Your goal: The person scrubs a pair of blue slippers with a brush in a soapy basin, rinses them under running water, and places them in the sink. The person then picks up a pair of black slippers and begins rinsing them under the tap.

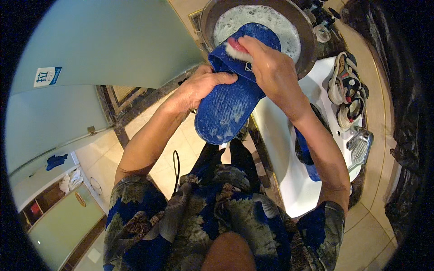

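Observation:
A blue slide sandal (227, 105) with foam streaks on its footbed is held over the front edge of a dark round basin (308, 44). My left hand (203, 86) grips the sandal's side near the strap, thumb on top. In my right hand (271, 64) is a scrub brush (236, 50) with a red back and white bristles. Its bristles rest against the sandal's broad strap (234, 64). Whitish suds (251, 17) fill the basin behind the sandal's toe end.
A white bathtub or trough (281, 135) on the right holds another blue sandal (313, 172), partly behind my forearm. Sneakers (349, 86) and a metal shower head (361, 150) sit along its far rim. A frosted glass door (112, 40) stands at the left.

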Available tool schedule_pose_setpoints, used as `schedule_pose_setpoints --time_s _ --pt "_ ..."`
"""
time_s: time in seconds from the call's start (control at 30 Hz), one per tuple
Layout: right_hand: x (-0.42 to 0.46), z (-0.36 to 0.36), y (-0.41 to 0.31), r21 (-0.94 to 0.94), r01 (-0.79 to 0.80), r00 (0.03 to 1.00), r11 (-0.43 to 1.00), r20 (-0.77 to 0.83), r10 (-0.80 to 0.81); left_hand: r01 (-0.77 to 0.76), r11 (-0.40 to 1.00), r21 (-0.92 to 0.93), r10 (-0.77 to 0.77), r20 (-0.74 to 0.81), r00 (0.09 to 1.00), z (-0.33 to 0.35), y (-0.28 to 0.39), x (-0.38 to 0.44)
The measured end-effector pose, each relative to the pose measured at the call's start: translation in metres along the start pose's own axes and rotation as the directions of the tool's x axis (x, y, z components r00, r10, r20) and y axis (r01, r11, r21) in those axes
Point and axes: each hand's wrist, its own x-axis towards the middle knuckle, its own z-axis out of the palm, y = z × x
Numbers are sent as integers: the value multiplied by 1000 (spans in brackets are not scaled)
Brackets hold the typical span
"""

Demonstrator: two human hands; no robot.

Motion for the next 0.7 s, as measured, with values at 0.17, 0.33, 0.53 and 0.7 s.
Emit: schedule_pose_setpoints --time_s 0.17,0.33,0.53,0.7 --pt "4 5 26 62 81 995 995 46 -84 87 996 17 -87 15 996 1 3 0" --pt "29 11 49 -117 -142 974 983 159 159 77 997 -9 -76 48 996 -1 2 2" --pt "13 -38 51 175 -182 962 968 -174 212 82 966 -247 -63 84 994 4 -2 -5" --pt "-35 -56 9 201 -89 958 976 -252 139 421 695 -583 -226 380 897 11 -9 -5"
